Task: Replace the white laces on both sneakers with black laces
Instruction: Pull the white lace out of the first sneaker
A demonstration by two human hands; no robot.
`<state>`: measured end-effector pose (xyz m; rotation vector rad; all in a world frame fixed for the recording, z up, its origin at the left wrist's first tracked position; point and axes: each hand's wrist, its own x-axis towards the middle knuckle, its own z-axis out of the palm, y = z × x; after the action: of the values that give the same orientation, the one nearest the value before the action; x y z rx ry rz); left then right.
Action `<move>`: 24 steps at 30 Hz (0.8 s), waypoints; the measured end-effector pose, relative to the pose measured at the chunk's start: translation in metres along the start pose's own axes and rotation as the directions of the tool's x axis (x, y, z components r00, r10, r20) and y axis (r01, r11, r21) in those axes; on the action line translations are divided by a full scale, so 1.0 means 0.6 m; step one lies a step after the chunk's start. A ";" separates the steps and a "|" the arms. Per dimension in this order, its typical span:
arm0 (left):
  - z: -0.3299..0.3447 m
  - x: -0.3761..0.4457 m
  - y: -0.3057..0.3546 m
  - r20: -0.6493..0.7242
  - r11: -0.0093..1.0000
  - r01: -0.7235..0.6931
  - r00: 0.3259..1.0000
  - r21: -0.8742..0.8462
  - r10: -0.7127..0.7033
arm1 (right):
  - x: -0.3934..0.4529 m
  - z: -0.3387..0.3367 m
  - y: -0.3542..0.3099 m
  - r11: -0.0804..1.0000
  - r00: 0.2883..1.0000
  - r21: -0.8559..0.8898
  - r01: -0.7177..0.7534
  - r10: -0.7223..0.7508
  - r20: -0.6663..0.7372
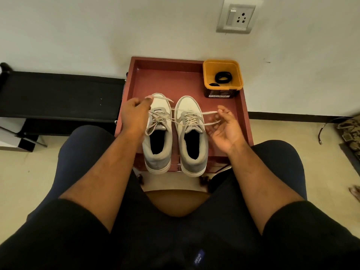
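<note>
Blurring right grip (224,125) (lace (209,113) pinched)

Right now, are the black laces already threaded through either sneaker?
No, the black laces lie coiled in the yellow tub, while both sneakers carry white laces.

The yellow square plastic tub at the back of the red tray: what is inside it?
Inside the yellow square plastic tub lie coiled black laces, one bundle near the middle, another at the front wall. The near wall hides the floor just behind it.
</note>
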<state>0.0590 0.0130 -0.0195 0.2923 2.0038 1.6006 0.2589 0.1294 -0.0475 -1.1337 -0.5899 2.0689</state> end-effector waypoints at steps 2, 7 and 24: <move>-0.007 0.005 0.003 -0.107 0.987 0.057 0.992 -0.151 -0.074 | 0.000 -0.010 -0.019 0.987 0.996 0.139 0.080 -0.073 -0.056; -0.005 -0.007 0.006 -0.353 0.947 0.069 0.934 0.314 0.049 | 0.015 -0.050 -0.043 0.604 0.944 -0.797 0.023 -0.274 -0.181; 0.041 -0.084 -0.075 0.446 0.294 -0.488 0.872 0.822 0.202 | 0.000 -0.010 0.040 0.001 0.898 -0.903 0.430 -0.099 0.428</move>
<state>0.1212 -0.0034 -0.0512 1.3932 2.5107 0.3104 0.2552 0.1139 -0.0667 -1.2082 -2.4903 1.1694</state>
